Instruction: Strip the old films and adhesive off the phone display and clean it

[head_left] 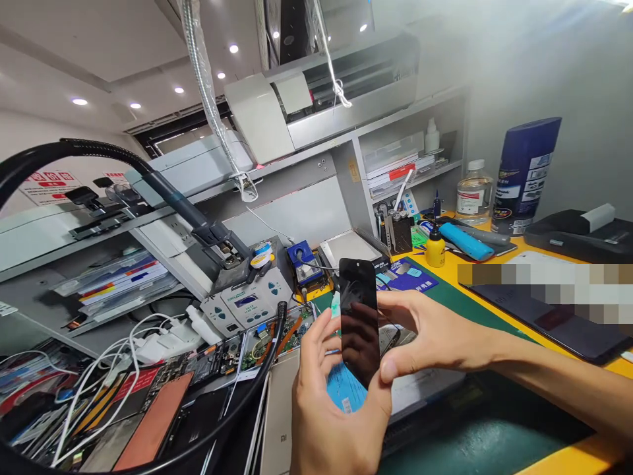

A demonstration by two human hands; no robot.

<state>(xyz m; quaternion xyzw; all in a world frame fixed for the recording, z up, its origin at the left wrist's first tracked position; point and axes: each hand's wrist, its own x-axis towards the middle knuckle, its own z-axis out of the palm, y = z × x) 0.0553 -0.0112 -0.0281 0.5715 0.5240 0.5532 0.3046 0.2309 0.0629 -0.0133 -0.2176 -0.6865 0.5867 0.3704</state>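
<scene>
A black smartphone screen (359, 323) stands upright in front of me, glossy side toward the camera, with a small camera hole near its top edge. My left hand (336, 409) grips it from the left and below, fingers along the left edge and thumb at the lower right corner. On the right edge, my right hand (425, 333) holds it between fingers and thumb, the thumb close to the left one. Behind and below it show a blue printed sheet (346, 389) and part of another device, mostly hidden by the hands.
A grey soldering station (247, 307) with a black hose stands at the left, near white cables and stacked phone parts (155, 422). A yellow bottle (435, 249), a blue spray can (527, 175) and a clear bottle (473, 191) stand at the back right. A green mat (524, 422) covers the desk.
</scene>
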